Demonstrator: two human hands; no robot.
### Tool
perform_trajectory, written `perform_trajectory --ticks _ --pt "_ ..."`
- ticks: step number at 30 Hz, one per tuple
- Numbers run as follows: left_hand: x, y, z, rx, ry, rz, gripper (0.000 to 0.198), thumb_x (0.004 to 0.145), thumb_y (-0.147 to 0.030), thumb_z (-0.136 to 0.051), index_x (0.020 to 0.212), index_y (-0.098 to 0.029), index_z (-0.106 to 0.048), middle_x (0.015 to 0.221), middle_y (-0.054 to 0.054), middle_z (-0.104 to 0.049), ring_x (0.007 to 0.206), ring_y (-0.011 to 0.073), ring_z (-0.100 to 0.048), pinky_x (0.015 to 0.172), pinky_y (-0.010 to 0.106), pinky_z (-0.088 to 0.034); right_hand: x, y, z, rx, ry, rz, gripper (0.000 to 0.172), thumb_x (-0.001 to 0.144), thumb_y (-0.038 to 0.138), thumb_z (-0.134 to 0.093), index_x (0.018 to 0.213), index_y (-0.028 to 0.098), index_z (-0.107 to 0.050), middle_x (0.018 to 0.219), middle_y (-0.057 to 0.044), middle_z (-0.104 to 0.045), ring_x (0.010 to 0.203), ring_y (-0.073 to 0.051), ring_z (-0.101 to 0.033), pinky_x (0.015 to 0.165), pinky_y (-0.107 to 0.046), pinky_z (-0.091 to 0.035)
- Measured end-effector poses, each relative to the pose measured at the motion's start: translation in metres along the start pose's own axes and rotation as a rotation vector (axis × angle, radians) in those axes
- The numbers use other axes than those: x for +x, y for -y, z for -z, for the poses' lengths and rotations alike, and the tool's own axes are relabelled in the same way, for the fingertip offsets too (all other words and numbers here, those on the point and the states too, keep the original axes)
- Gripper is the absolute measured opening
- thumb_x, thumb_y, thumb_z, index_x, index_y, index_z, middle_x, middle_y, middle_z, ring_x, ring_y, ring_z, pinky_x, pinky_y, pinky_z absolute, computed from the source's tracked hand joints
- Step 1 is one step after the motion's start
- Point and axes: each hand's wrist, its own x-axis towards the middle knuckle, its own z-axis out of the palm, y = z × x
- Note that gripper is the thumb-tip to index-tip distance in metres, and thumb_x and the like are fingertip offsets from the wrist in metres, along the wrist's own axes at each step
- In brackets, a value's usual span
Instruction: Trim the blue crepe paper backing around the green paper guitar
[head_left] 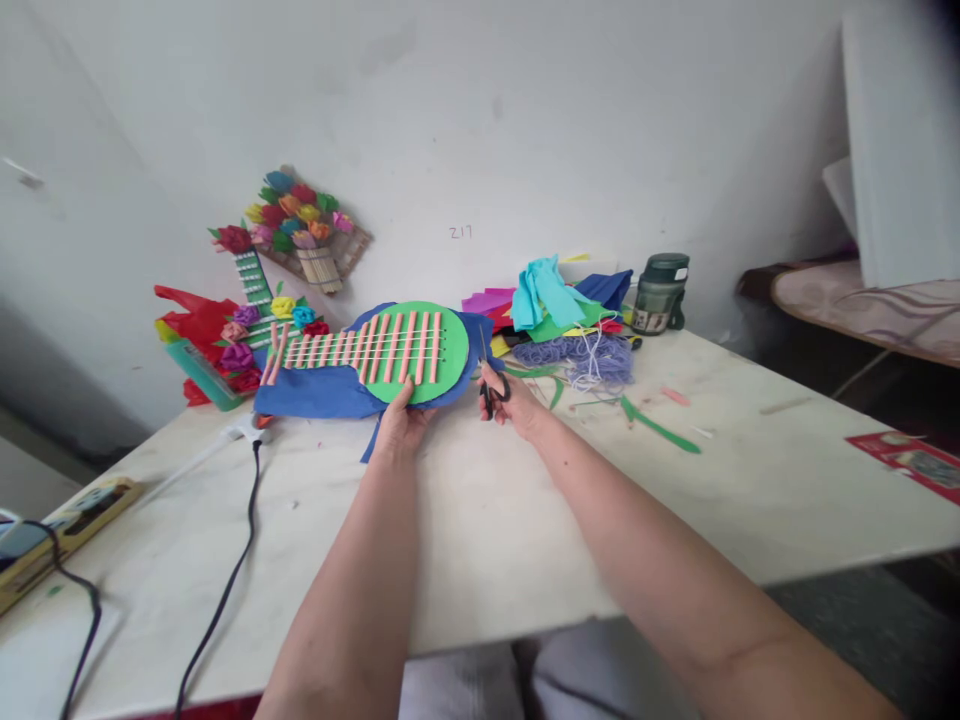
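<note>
A green paper guitar point(452, 350) with pink rolled strips and white strings is raised above the table, its neck toward the left. Blue crepe paper point(322, 392) lies behind it and sticks out past its edges. My left hand point(405, 425) grips the lower edge of the round body, thumb on the front and fingers hidden beneath. In my right hand point(510, 398) are black-handled scissors point(495, 392), with the blades pointing up beside the blue paper at the guitar's right end. Whether the blades touch the paper is unclear.
Behind lie stacked coloured crepe paper point(551, 295), purple yarn point(600, 360) and a dark green bottle point(660, 293). Green paper scraps point(660, 425) are scattered at right. Paper flowers point(238, 330) stand at left, near a plugged-in black cord point(244, 560) and a power strip point(75, 530).
</note>
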Motion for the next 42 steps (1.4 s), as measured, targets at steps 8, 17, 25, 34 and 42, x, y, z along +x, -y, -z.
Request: perform_trajectory --ticks 8,17,25,34,42 --pt "-0.001 0.000 -0.001 0.006 0.023 -0.002 0.036 0.084 -0.012 -0.055 0.119 -0.019 -0.055 0.086 0.006 -0.072 0.070 0.0172 -0.069 0.068 0.033 -0.059 -0.002 0.002 -0.005 0.011 -0.043 0.034 0.039 0.078 0.055 -0.059 0.079 0.018 -0.051 0.049 0.005 -0.055 0.035 -0.007 -0.051 0.025 -0.014 -0.021" --pt "-0.001 0.000 -0.001 -0.008 0.007 -0.018 0.036 0.083 -0.011 -0.056 0.119 -0.018 -0.056 0.089 0.007 -0.072 0.074 0.0178 -0.069 0.073 0.035 -0.058 0.003 -0.002 -0.014 -0.006 -0.161 0.054 0.029 0.080 0.043 -0.061 0.072 0.019 -0.046 0.044 0.008 -0.048 0.031 -0.006 -0.044 0.022 -0.015 -0.020" --pt "0.001 -0.003 0.001 -0.005 -0.007 0.005 0.041 0.084 -0.011 -0.055 0.124 -0.020 -0.052 0.091 0.008 -0.072 0.075 0.0185 -0.069 0.072 0.034 -0.058 0.001 0.000 -0.001 -0.012 -0.093 0.037 0.042 0.075 0.058 -0.060 0.080 0.019 -0.049 0.050 0.005 -0.056 0.036 -0.008 -0.053 0.025 -0.015 -0.023" --pt "-0.001 -0.002 0.002 0.043 0.010 0.035 0.038 0.082 -0.010 -0.056 0.119 -0.019 -0.056 0.090 0.008 -0.072 0.076 0.0200 -0.069 0.069 0.035 -0.059 0.000 0.000 0.005 -0.058 -0.027 0.043 0.045 0.076 0.062 -0.057 0.081 0.018 -0.049 0.052 0.003 -0.057 0.038 -0.009 -0.054 0.027 -0.015 -0.024" --pt "0.000 0.000 0.003 0.065 0.034 0.047 0.038 0.081 -0.010 -0.058 0.118 -0.020 -0.056 0.095 0.008 -0.071 0.081 0.0211 -0.069 0.071 0.036 -0.059 0.004 -0.002 0.006 -0.039 -0.105 0.088 0.040 0.076 0.058 -0.058 0.078 0.019 -0.048 0.049 0.005 -0.054 0.036 -0.008 -0.051 0.026 -0.015 -0.022"
